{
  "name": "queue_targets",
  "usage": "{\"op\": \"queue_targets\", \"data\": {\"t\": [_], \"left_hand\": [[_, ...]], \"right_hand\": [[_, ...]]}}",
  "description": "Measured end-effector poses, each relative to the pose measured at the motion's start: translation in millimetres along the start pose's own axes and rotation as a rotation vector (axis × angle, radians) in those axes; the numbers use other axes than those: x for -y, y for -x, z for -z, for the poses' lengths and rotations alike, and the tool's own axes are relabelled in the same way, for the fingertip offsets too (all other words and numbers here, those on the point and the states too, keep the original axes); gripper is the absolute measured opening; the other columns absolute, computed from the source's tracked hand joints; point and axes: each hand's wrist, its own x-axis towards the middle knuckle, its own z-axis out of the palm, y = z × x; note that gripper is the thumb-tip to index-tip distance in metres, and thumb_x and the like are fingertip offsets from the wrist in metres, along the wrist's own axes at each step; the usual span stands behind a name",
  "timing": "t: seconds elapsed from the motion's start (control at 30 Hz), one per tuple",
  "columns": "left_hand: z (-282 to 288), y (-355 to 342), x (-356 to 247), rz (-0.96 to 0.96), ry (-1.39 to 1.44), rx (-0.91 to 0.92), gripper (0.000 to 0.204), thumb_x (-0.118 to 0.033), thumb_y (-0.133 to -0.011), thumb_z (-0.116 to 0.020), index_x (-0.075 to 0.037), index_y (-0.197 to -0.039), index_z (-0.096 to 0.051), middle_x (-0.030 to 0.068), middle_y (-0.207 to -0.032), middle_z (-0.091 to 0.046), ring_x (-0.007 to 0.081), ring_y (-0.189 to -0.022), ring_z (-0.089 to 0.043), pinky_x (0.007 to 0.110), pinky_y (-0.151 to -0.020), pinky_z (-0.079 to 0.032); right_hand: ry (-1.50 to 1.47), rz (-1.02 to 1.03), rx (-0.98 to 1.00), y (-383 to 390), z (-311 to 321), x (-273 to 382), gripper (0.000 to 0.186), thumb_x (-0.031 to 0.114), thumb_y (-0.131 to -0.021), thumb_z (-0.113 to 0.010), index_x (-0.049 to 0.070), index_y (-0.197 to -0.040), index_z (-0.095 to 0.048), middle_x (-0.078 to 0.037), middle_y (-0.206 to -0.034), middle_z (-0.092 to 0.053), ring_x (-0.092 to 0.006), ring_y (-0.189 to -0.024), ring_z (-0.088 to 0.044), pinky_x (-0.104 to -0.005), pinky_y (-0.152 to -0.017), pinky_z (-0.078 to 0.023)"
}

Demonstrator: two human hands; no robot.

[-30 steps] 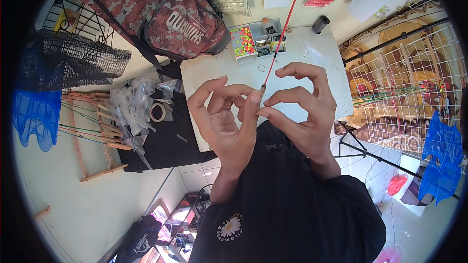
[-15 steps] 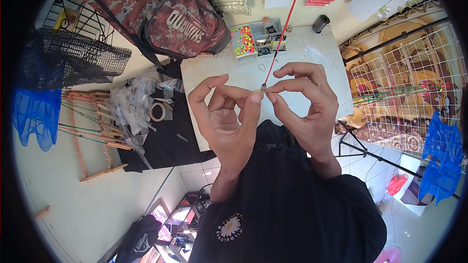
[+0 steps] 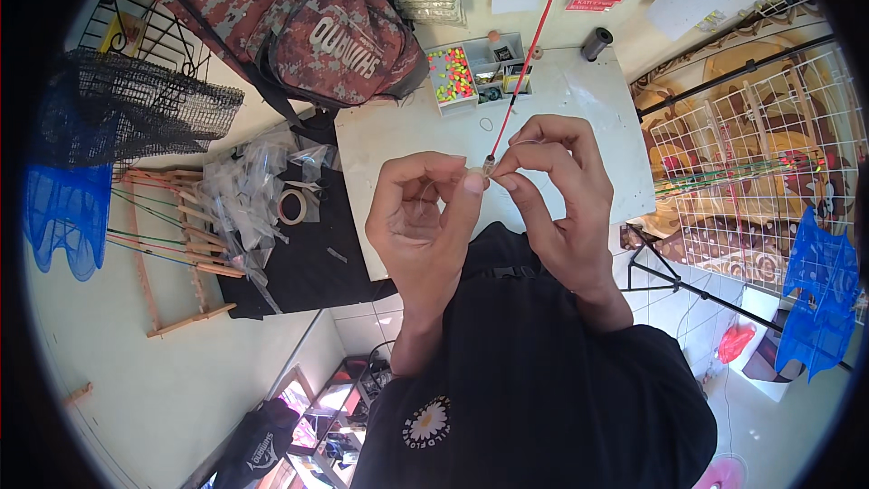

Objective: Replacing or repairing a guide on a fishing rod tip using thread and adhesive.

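The left hand point(image 3: 418, 222) has curled its index finger inward, and the right hand point(image 3: 572, 217) has drawn thumb and forefinger nearly together, suggesting finer two-handed work. At frame centre, the left pinches the lower end of the red rod point(image 3: 543, 20), which rises to top centre; whether the right grips anything, I cannot tell.

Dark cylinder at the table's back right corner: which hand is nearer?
Right. The right hand is apart from the dark cylinder, on its near side; the left hand is farther off, to the left.
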Motion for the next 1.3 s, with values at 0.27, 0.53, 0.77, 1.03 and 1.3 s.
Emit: {"op": "queue_targets", "data": {"t": [0.27,0.53,0.77,1.03,1.3], "left_hand": [[2.7,1.2,3.8,-0.068,-0.101,0.057,0.02,0.009,-0.084,-0.065,0.003,-0.102,-0.059,0.0073,-0.094,-0.063,0.0063,-0.076,-0.054,0.02,-0.069,-0.043],[4.8,-1.2,7.1,-0.144,-0.077,0.107,0.014,0.01,-0.084,-0.065,0.004,-0.096,-0.063,0.0103,-0.094,-0.064,0.0095,-0.077,-0.058,0.021,-0.068,-0.045],[6.8,-5.3,0.3,-0.21,-0.191,0.166,0.018,0.01,-0.08,-0.068,0.001,-0.095,-0.069,0.0108,-0.092,-0.065,0.0105,-0.075,-0.059,0.022,-0.065,-0.046],[10.8,-7.2,4.5,-0.083,-0.117,0.17,0.018,0.008,-0.078,-0.072,0.001,-0.095,-0.07,0.0108,-0.094,-0.066,0.0109,-0.076,-0.059,0.022,-0.064,-0.045],[9.5,-7.6,10.2,-0.154,-0.107,0.156,0.023,0.01,-0.073,-0.074,0.001,-0.094,-0.07,0.0105,-0.092,-0.065,0.0111,-0.076,-0.059,0.023,-0.063,-0.046]], "right_hand": [[0.0,-0.007,-0.031,0.4,-2.2,1.1,0.015,-0.004,-0.078,-0.067,0.001,-0.092,-0.064,-0.011,-0.097,-0.054,-0.0207,-0.084,-0.056,-0.0309,-0.072,-0.045],[-0.039,-0.039,-0.044,1.8,-2.4,1.7,0.013,-0.004,-0.08,-0.066,0.001,-0.092,-0.063,-0.011,-0.095,-0.054,-0.0199,-0.085,-0.056,-0.031,-0.073,-0.045],[-0.114,-0.096,-0.028,2.0,0.3,2.4,0.01,-0.001,-0.083,-0.065,0.001,-0.092,-0.063,-0.011,-0.095,-0.053,-0.0207,-0.084,-0.056,-0.0311,-0.072,-0.045],[-0.161,-0.111,-0.032,2.0,-0.1,2.9,0.009,-0.003,-0.082,-0.065,0.0,-0.09,-0.062,-0.009,-0.094,-0.053,-0.0178,-0.085,-0.054,-0.0291,-0.075,-0.044],[-0.279,-0.176,-0.075,5.4,-5.5,1.3,0.009,0.001,-0.082,-0.066,0.002,-0.091,-0.067,-0.009,-0.091,-0.054,-0.0171,-0.081,-0.056,-0.0289,-0.071,-0.044]]}}
